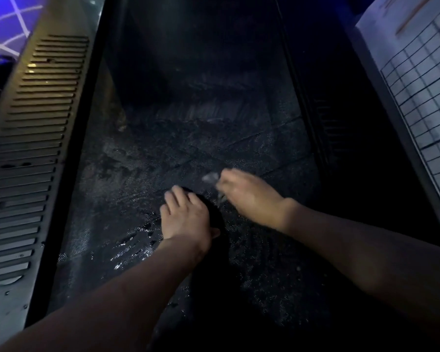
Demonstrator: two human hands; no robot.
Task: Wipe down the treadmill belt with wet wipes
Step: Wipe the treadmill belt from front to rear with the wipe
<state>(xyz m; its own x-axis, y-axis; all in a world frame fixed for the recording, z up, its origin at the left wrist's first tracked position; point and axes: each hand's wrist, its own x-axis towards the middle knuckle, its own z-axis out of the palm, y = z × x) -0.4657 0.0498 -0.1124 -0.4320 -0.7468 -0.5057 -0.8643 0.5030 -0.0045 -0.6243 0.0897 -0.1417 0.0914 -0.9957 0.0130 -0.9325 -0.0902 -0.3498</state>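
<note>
Treadmill belt (pixel 188 148) under both hands: left hand (pixel 186 217) flat, right hand (pixel 249 196) clutching wet wipe (pixel 210 177).

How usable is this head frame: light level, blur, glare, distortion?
Head view: very dim, far end of the treadmill belt nearly black; right hand and the wipe it holds are motion-blurred; left hand sharper; wet streaks glint beside it; wide-angle lens splays the slotted left side rail.
</note>
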